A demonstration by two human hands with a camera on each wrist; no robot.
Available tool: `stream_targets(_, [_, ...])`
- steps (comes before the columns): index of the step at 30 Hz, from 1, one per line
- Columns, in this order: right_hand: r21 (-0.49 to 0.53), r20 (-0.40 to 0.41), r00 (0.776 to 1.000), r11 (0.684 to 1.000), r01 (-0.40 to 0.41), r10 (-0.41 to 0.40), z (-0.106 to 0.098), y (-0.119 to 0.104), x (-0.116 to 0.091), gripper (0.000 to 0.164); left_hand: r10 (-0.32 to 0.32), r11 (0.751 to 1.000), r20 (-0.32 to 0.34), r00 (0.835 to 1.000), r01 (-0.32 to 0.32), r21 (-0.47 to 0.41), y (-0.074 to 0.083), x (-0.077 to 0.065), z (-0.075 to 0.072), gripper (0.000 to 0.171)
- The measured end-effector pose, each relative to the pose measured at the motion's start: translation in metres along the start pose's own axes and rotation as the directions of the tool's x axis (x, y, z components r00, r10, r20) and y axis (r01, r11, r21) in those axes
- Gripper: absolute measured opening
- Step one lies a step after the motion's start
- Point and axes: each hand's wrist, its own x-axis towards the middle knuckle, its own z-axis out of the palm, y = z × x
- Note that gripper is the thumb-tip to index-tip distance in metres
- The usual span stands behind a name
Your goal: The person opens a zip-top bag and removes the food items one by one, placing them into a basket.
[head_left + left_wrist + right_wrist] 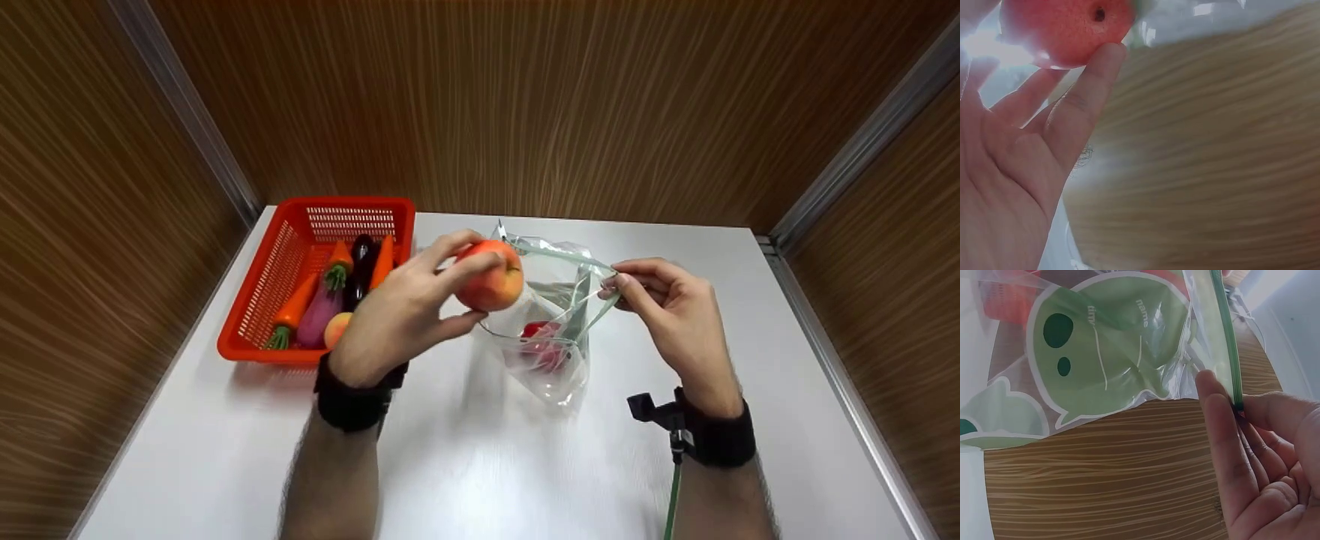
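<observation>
My left hand point(409, 304) grips a red-and-yellow apple point(491, 277) between fingers and thumb, at the left side of the mouth of a clear zip bag point(551, 382). In the left wrist view the apple point(1067, 31) shows its dark dimpled end above the palm. My right hand point(671, 319) pinches the right end of the bag's green zip edge. The right wrist view shows the green print on the bag point(1145, 343) and the thumb and fingers on the zip strip point(1230, 354). A red fruit or vegetable point(544, 349) lies inside the bag, its kind blurred by the plastic.
A red plastic basket point(251, 300) stands left of the bag on the white table point(480, 480). It contains carrots point(296, 300), dark and purple eggplants point(319, 319) and a peach-coloured round fruit point(337, 328), partly behind the left hand. Wood-grain panels point(480, 112) surround the table's back and sides.
</observation>
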Motion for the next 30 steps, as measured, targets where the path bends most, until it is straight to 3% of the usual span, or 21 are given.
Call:
stream_targets(5, [-0.002, -0.016, 1.0, 1.0, 0.0, 0.0, -0.002, 0.001, 0.001, 0.019, -0.052, 0.999, -0.058, 0.997, 0.053, 0.003, -0.015, -0.008, -0.017, 0.072])
stream_targets(8, [0.007, -0.03, 1.0, 1.0, -0.004, 0.004, -0.002, 0.001, 0.002, 0.02, -0.128, 0.992, -0.083, 0.988, 0.127, -0.015, -0.027, -0.014, -0.025, 0.074])
stream_targets(11, [0.012, -0.038, 0.999, 1.0, -0.007, 0.007, -0.002, 0.001, 0.002, 0.02, -0.227, 0.974, -0.093, 0.97, 0.225, -0.029, -0.04, -0.021, -0.032, 0.074])
stream_targets(19, [0.008, -0.038, 0.999, 1.0, -0.007, 0.007, -0.003, 0.001, 0.001, 0.021, -0.469, 0.882, -0.025, 0.883, 0.466, -0.064, -0.073, -0.034, -0.041, 0.075])
stream_targets(30, [0.014, -0.035, 0.999, 1.0, 0.014, -0.014, -0.005, -0.001, 0.001, 0.02, -0.642, 0.764, 0.129, 0.756, 0.644, 0.029, -0.108, -0.048, -0.044, 0.075])
